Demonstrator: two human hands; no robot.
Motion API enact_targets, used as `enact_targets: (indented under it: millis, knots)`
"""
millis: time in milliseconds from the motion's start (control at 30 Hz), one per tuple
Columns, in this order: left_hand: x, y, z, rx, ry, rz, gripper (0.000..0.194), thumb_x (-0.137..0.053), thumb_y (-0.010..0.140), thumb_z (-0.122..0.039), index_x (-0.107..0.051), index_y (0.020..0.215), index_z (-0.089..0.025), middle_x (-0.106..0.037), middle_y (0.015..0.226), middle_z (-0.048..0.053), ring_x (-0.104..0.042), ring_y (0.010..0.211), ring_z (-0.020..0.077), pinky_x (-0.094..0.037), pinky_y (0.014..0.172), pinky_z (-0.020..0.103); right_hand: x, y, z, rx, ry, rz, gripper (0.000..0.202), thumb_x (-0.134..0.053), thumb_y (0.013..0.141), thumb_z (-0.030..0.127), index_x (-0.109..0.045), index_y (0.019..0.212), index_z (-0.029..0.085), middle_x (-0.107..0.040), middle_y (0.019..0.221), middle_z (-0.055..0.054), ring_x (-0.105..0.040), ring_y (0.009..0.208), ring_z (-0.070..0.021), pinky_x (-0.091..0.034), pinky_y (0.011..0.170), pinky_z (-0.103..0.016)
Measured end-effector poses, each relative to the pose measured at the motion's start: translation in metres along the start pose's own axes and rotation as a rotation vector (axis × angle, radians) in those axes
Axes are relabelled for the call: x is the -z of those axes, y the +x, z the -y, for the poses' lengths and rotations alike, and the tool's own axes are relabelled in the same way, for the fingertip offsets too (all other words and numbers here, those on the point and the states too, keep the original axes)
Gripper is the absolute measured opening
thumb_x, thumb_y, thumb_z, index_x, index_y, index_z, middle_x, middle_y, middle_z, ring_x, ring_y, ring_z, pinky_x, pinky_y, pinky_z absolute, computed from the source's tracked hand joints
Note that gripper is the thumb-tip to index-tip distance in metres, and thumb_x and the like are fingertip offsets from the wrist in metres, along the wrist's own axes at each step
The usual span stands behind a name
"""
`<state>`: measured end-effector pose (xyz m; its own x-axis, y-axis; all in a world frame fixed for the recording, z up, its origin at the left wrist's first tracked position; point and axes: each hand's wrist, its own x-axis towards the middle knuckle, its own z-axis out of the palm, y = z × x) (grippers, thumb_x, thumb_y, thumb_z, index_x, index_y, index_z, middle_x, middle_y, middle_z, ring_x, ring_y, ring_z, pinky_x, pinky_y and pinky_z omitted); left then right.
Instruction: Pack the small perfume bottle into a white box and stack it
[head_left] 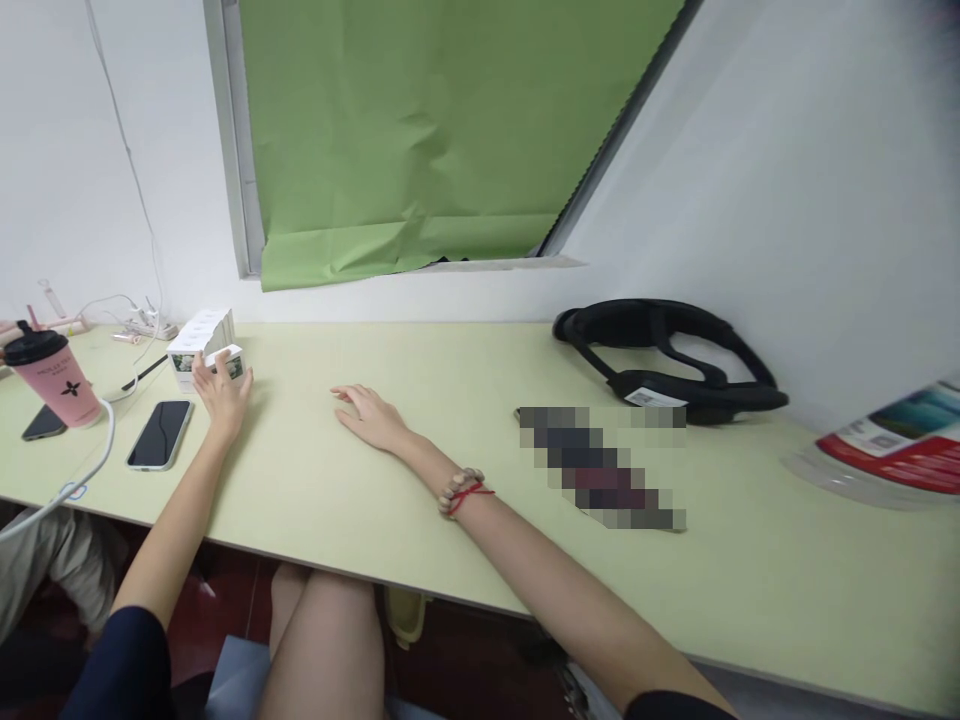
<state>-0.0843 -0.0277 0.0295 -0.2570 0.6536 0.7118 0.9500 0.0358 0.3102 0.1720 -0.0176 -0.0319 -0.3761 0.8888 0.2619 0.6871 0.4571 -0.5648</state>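
Observation:
My left hand reaches out over the pale green table and grips a small white box with a printed side. That box sits against a row of several similar white boxes near the wall. My right hand lies flat, palm down, on the bare tabletop with fingers slightly spread and nothing in it. A beaded bracelet with a red cord circles my right wrist.
A phone lies face up left of my left hand. Farther left stand a pink cup with a black lid, a second phone and white cables. A black neckband device lies at the right; a plastic-wrapped package is at far right.

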Motion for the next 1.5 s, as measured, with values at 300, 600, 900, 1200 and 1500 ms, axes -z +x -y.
enact_targets:
  millis: [300,600,900,1200,1500]
  knots:
    - [0.001,0.005,-0.007,0.078,-0.015,-0.053,0.049,-0.071,0.072,-0.037,-0.053,0.111,-0.013,-0.035,0.134,0.022,-0.035,0.126,0.0375,-0.033,0.102,0.051,0.003,-0.001,0.004,-0.013,-0.011,0.020,0.036,-0.053,0.092,0.020,-0.051,0.128,0.018,-0.055,0.125,-0.007,-0.049,0.117,-0.0193,-0.043,0.096,-0.035]
    - [-0.002,-0.004,-0.002,0.082,0.050,0.028,0.067,-0.070,0.072,-0.031,-0.042,0.131,-0.016,-0.023,0.145,0.021,-0.027,0.134,0.0373,-0.027,0.106,0.054,0.001,-0.001,0.002,0.007,-0.034,0.015,0.035,-0.053,0.093,0.022,-0.051,0.128,0.017,-0.055,0.125,-0.008,-0.049,0.118,-0.0203,-0.043,0.096,-0.035]
    - [-0.007,-0.008,-0.002,0.127,0.084,0.042,0.079,-0.070,0.067,-0.027,-0.033,0.136,-0.013,-0.011,0.150,0.024,-0.015,0.141,0.0375,-0.020,0.110,0.054,0.001,-0.001,0.003,0.003,-0.037,0.022,0.037,-0.053,0.093,0.021,-0.050,0.129,0.018,-0.054,0.127,-0.008,-0.048,0.119,-0.0205,-0.043,0.096,-0.035]
    - [0.000,-0.004,-0.008,0.294,-0.101,-0.107,0.086,-0.065,0.062,-0.020,-0.024,0.136,-0.011,-0.025,0.142,0.024,-0.023,0.137,0.0364,-0.018,0.113,0.051,0.002,-0.002,0.004,0.002,-0.049,0.027,0.037,-0.052,0.093,0.022,-0.050,0.130,0.017,-0.054,0.126,-0.008,-0.048,0.118,-0.0197,-0.043,0.097,-0.035]
    - [0.009,0.009,0.000,0.307,-0.207,-0.291,0.079,-0.063,0.058,-0.015,-0.028,0.129,-0.013,-0.038,0.131,0.019,-0.035,0.126,0.0317,-0.024,0.112,0.045,0.002,-0.002,0.002,0.012,-0.054,0.029,0.038,-0.052,0.093,0.022,-0.050,0.130,0.016,-0.054,0.126,-0.009,-0.048,0.118,-0.0210,-0.041,0.098,-0.034]
